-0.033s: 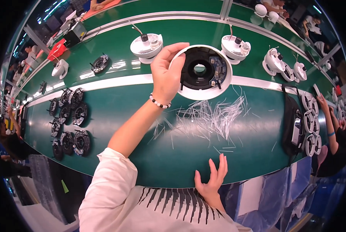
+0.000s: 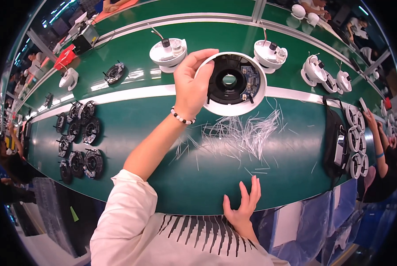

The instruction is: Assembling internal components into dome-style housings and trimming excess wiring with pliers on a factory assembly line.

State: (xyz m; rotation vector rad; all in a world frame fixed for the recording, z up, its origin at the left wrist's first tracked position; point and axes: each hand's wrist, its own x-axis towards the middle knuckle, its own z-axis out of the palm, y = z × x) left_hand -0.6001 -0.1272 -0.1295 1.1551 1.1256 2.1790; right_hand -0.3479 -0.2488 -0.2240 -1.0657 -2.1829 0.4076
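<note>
My left hand (image 2: 191,86) is raised over the bench, its thumb and fingers closed on the left rim of a round white housing (image 2: 260,94). Inside that housing sits a black ring-shaped insert (image 2: 223,94) with a round central opening and a blue circuit board (image 2: 251,79) along its right side. At the bench's near edge, my right hand (image 2: 243,208) is empty, fingers apart and pointing away from me. Between the two hands, a loose heap of thin clear-white strips (image 2: 247,133) lies on the green bench top (image 2: 198,184).
Several black ring modules (image 2: 92,131) stand in rows at the left. To the right are a black bag (image 2: 334,144) and stacked white rings (image 2: 354,139). White dome camera units (image 2: 167,54) with wires stand on the far green surface. A co-worker's arm (image 2: 378,142) shows at far right.
My left hand and the white housing have shifted very slightly. My right hand stays in place.
</note>
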